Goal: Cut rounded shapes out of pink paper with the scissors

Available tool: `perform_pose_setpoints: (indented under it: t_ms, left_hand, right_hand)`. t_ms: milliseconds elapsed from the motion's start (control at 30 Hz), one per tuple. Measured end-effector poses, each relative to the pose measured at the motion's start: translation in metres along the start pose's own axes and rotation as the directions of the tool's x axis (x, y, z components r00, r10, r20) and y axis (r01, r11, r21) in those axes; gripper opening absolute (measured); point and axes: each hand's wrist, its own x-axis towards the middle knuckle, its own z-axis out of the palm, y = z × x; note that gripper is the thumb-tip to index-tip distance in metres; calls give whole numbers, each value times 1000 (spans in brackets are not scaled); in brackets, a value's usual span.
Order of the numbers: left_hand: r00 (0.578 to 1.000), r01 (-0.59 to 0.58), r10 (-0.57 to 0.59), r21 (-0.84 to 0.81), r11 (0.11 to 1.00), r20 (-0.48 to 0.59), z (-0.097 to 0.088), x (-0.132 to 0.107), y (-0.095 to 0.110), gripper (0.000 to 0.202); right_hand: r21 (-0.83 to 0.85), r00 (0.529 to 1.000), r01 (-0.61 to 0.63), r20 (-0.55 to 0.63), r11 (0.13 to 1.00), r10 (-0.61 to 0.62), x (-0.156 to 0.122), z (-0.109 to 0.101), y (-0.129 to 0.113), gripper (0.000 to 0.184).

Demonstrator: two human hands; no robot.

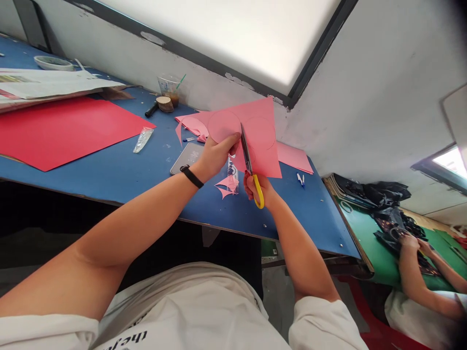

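Observation:
My left hand (218, 154) pinches a sheet of pink paper (260, 121) that has circles drawn on it. The paper is raised above the blue table. In my right hand (265, 190) are yellow-handled scissors (247, 154), their dark blades up against the sheet beside a drawn circle. Pink paper scraps (226, 186) lie below the hands, partly over a clear ruler (233, 171). A grey phone-like slab (187, 155) rests just left of my left hand. More pink sheets (295, 157) lie to the right, behind the held paper.
Red paper (73, 129) covers the table's left side. A plastic cup (170, 90) with a green straw stands by the wall near a round wooden piece (165, 103). A blue-and-white compass-like tool (300, 180) lies right. A co-worker's hands (410, 242) work at a green table.

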Motion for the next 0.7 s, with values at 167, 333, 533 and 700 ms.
perform_pose_setpoints:
  t_ms: [167, 333, 533, 700]
  left_hand:
    - [1000, -16, 16, 39, 999, -8, -1, -2, -3, 51]
    - [999, 9, -8, 49, 999, -34, 1, -2, -3, 61]
    - [998, -55, 57, 91, 994, -16, 1, -3, -1, 65]
    - [998, -55, 54, 105, 993, 9, -1, -2, -1, 66]
  right_hand:
    - [-2, 1000, 19, -5, 1000, -19, -2, 1, -8, 73]
    - [-19, 1000, 5, -29, 1000, -5, -3, 2, -12, 64]
    - [-27, 999, 28, -24, 999, -28, -4, 1, -14, 66]
    - [-15, 999, 36, -9, 999, -36, -1, 0, -5, 72]
